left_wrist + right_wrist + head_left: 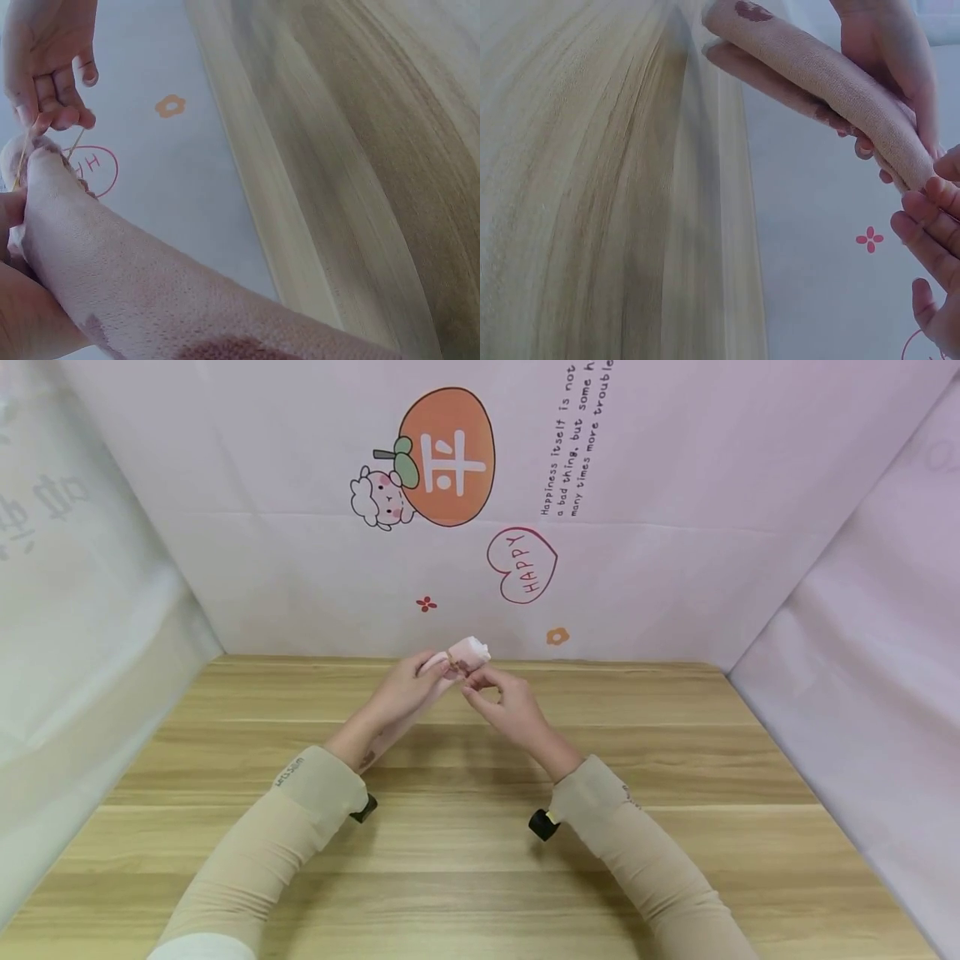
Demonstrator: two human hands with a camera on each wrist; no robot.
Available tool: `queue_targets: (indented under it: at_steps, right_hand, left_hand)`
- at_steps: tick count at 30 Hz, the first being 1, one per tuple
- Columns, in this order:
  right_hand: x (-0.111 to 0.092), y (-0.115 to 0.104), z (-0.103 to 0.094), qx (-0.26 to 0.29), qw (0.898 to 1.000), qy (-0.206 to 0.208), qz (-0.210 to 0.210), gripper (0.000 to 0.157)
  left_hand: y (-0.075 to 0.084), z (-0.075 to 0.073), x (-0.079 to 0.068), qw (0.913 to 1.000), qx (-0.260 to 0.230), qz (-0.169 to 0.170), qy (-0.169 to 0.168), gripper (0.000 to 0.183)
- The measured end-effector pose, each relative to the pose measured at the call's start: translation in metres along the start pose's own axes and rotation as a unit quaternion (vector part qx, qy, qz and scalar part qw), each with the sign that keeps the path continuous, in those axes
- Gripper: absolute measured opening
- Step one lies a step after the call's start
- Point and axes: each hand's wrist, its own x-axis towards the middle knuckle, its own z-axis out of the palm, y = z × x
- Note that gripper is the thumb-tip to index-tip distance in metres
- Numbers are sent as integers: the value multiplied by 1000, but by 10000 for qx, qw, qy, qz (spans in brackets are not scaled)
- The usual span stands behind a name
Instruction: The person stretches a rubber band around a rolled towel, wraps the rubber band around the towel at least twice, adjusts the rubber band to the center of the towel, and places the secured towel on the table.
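A pale pink, soft fabric roll with brown patches, seemingly a rolled towel (840,79), is held up over the far part of the light wood-grain tabletop (465,877), slanting from the left forearm to its white-tipped far end. The left hand (405,687) is wrapped about the towel near that end, its thumb lying along the roll and its fingers grasping it from beneath.

At the same end of the towel, on its right side, is the right hand (513,702). Its fingers are bent and grasp a thin yellowish elastic band (76,142), whose strands run taut from the fingertips to the towel; how far it passes around the roll cannot be told.

Nearer the wearer than the towel, both forearms are in beige fabric sleeves (247,852), with a small black device (543,824) at each wrist. Behind the towel stands a white printed backdrop (675,585). Just beyond the towel's tip it shows a small red four-petalled flower (426,603) and an orange flower outline (557,636); farther up from the towel come a red heart outline (522,565) reading HAPPY and a large orange fruit print (457,502).
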Motion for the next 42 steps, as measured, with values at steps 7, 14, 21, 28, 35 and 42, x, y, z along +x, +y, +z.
queue_targets:
  at_steps: [7,14,21,28,35,42]
  right_hand:
    - [-5,7,-6,10,9995,-258,185,13]
    - [-13,17,-10,120,9995,-277,126,15]
    - [-14,20,-11,236,9993,-274,108,14]
    - [-17,25,-13,329,9990,-263,161,14]
    - [-19,28,-13,290,9991,-251,190,15]
    - [-20,31,-14,371,9988,-236,214,16]
  left_hand:
    - [0,-7,1,9992,-302,-42,267,43]
    - [-3,-14,4,9980,-519,-107,334,41]
    - [-4,-18,5,9956,-767,-238,488,43]
    - [-6,-21,3,9953,-794,-238,506,43]
    - [-6,-23,2,9948,-841,-253,517,44]
    - [-8,-22,3,9936,-958,-218,557,41]
